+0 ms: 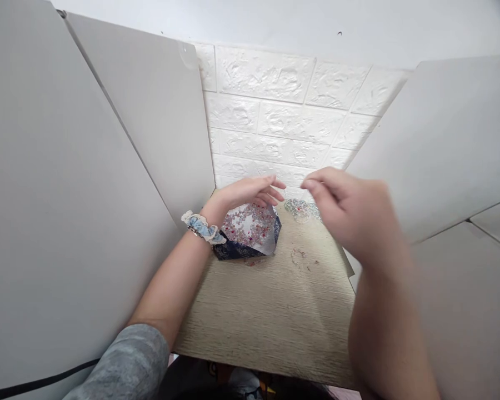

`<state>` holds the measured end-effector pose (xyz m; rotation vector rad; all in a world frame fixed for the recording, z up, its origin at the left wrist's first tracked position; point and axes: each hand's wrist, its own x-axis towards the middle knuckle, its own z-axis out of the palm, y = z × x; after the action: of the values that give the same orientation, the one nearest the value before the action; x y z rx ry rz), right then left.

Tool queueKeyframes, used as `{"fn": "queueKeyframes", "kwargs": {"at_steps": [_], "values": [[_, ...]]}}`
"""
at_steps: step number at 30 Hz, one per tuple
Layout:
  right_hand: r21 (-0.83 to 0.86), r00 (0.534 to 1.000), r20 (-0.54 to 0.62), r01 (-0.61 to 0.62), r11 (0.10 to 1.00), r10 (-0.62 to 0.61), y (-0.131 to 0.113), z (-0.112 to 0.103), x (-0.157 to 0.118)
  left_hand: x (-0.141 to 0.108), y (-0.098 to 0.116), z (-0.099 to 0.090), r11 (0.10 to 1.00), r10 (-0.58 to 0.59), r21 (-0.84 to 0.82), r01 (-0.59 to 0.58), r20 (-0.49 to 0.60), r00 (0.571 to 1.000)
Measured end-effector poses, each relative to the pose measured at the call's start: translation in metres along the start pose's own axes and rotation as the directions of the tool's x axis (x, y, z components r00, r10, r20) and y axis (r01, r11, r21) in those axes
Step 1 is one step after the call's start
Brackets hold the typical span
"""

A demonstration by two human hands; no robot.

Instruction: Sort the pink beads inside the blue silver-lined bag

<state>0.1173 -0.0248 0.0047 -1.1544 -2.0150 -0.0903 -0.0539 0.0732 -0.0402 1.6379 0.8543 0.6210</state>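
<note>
My left hand (260,190) hovers over a dark blue patterned paper tray (244,251) filled with small pink, red and clear beads (254,222). Its fingers are stretched out and hold nothing that I can see. To the right, my right hand (345,203) is raised above the table with thumb and forefinger pinched together. Anything in that pinch is too small or blurred to make out. A clear beaded piece (302,210) lies near the wall, below and between the hands. Some loose pinkish beads or a thin strand (303,258) rest on the wood.
The narrow wooden table (270,316) ends at a white brick-patterned wall (270,119). A pale panel (150,100) stands close on the left, and another pale panel (445,150) closes in on the right. My left wrist wears a blue and white scrunchie (203,228).
</note>
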Motion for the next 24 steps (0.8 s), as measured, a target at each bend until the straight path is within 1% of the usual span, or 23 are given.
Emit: {"fn": "queueKeyframes", "kwargs": {"at_steps": [1, 3, 6, 8, 10, 13, 15, 18, 21, 23, 24], "values": [[-0.038, 0.998, 0.057, 0.016, 0.999, -0.013, 0.002, 0.009, 0.006, -0.002, 0.005, 0.003, 0.996, 0.018, -0.088, -0.016, 0.019, 1.0], [-0.067, 0.99, 0.138, 0.031, 0.997, -0.022, 0.009, 0.026, 0.013, -0.007, 0.012, 0.006, 0.982, 0.015, -0.188, -0.003, 0.063, 0.998], [-0.095, 0.981, 0.191, 0.038, 0.995, -0.019, 0.018, 0.045, 0.017, -0.009, 0.013, 0.006, 0.975, 0.006, -0.22, 0.008, 0.063, 0.998], [-0.128, 0.981, 0.195, 0.012, 0.992, 0.013, 0.022, 0.05, 0.018, -0.008, 0.01, 0.004, 0.981, 0.006, -0.194, 0.001, 0.039, 0.999], [-0.164, 0.978, 0.199, -0.021, 0.986, 0.054, 0.022, 0.05, 0.018, -0.007, 0.007, 0.004, 0.984, 0.026, -0.176, -0.021, 0.025, 0.999], [-0.207, 0.969, 0.224, -0.058, 0.977, 0.105, 0.021, 0.048, 0.017, -0.005, 0.003, 0.008, 0.973, 0.083, -0.217, -0.075, 0.026, 0.996], [-0.229, 0.961, 0.241, -0.081, 0.97, 0.138, 0.02, 0.048, 0.016, -0.006, -0.001, 0.012, 0.962, 0.094, -0.26, -0.083, 0.03, 0.995], [-0.24, 0.948, 0.269, -0.106, 0.965, 0.171, 0.022, 0.051, 0.015, -0.007, -0.008, 0.016, 0.955, 0.053, -0.294, -0.037, 0.046, 0.998], [-0.205, 0.939, 0.295, -0.12, 0.971, 0.178, 0.023, 0.054, 0.014, -0.008, -0.016, 0.012, 0.964, -0.043, -0.257, 0.064, 0.089, 0.995], [-0.154, 0.946, 0.269, -0.143, 0.978, 0.181, 0.02, 0.051, 0.014, -0.009, -0.018, 0.007, 0.969, -0.131, -0.191, 0.155, 0.134, 0.982], [-0.124, 0.958, 0.226, -0.151, 0.981, 0.176, 0.017, 0.046, 0.013, -0.009, -0.018, 0.004, 0.97, -0.164, -0.157, 0.187, 0.151, 0.975]]}}
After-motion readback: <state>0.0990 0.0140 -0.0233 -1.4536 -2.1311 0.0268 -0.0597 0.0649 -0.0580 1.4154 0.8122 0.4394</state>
